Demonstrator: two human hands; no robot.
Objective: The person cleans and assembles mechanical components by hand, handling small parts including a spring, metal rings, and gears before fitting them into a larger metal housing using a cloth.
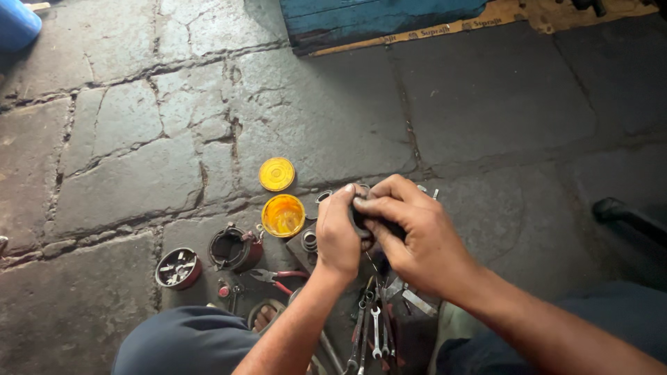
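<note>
Two bare forearms, no sleeves, watch or rings showing. Left hand (338,232) and right hand (410,232) gloveless at frame centre, nails short. Dark blue-grey trousers (184,344) cover both knees at bottom left and bottom right. Toes of a bare foot in a sandal (264,316) at bottom centre-left.
</note>
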